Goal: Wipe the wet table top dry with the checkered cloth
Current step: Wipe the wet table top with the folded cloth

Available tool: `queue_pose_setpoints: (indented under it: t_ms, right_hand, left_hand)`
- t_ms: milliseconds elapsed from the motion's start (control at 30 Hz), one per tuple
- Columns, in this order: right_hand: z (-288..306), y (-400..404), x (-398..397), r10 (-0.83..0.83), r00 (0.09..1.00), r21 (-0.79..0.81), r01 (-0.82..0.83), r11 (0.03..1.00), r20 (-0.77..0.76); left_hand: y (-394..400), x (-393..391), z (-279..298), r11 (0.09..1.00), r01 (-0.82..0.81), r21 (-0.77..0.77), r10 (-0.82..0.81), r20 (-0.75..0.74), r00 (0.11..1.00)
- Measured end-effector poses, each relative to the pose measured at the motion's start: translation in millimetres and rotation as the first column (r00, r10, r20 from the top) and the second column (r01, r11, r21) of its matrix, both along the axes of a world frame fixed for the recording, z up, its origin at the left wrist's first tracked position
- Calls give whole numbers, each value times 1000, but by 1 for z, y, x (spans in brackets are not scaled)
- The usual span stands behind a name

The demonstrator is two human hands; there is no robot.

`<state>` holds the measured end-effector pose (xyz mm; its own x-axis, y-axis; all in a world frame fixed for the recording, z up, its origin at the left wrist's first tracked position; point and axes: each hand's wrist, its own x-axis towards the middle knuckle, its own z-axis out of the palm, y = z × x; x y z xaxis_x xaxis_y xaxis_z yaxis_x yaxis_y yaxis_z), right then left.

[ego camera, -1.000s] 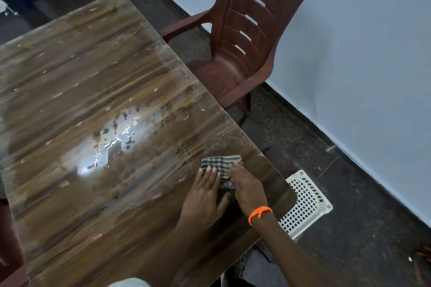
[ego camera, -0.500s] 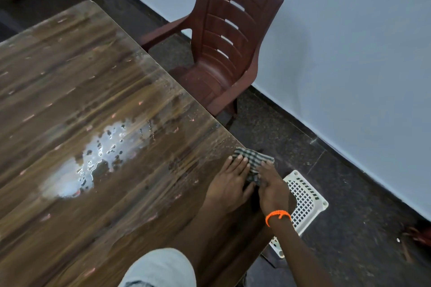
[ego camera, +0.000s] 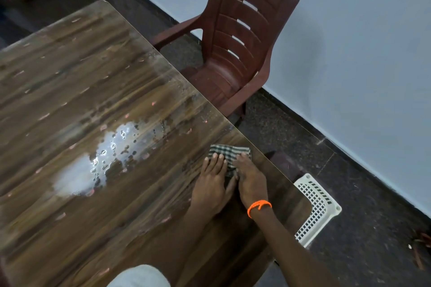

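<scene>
The folded checkered cloth [ego camera: 227,154] lies flat on the brown wood-grain table top [ego camera: 98,91], close to its right edge. My left hand [ego camera: 211,185] and my right hand [ego camera: 250,180] rest side by side on the cloth's near half, fingers extended and pressing it down. An orange band circles my right wrist. A patch of water with beads and glare [ego camera: 109,154] sits on the table well left of the cloth. Smaller droplets run along the table's right edge farther away.
A maroon plastic chair [ego camera: 235,49] stands beyond the table's right edge, against the pale wall. A white perforated plastic basket [ego camera: 317,207] lies on the dark floor below the table's near right corner. A light sleeve shows at the bottom.
Both hands and the cloth slid right toward the table's edge and have since come back a little to the left. The view has shifted with my head.
</scene>
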<state>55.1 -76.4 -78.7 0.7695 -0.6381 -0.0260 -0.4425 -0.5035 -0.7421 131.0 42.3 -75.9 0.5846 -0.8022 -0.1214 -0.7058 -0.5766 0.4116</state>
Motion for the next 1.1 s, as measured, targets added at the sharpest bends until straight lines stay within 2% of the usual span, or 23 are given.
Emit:
queue_pose_setpoints:
  t_ms: [100,233,367,467,600,667,867,1000,1100]
  right_hand:
    - [-6,7,-36,69,998,-91,-69,994,1]
    - [-6,-4,-70,-30,1000,-104,30,994,-1]
    - [-10,-29,-49,-155,988,-115,153,981,-10]
    - [-7,-39,-11,-173,985,-80,174,982,12]
    - [-3,-24,35,-52,998,-126,50,991,-17]
    - [-4,-8,45,-12,1000,-97,9,995,-27]
    - [-12,56,11,141,990,-75,-140,987,2]
    - [-14,62,-48,250,967,-132,-254,958,-44]
    - [-13,44,-67,213,975,-154,-220,963,-59]
  left_hand:
    - [15,-22,-1,998,58,-25,-59,-13,998]
    - [-1,-35,-1,978,202,-60,-205,-42,978]
    - [-38,-13,2,972,231,-33,-233,-59,971]
    - [-53,20,2,980,199,2,-199,-11,980]
    - [-37,53,-1,995,102,-12,-102,13,995]
    - [-17,59,-3,999,48,4,-48,11,999]
    - [60,8,-8,994,-99,-47,100,26,995]
    - [88,-50,-16,995,-22,-97,29,64,998]
    - [72,-68,-9,998,10,-63,-5,82,997]
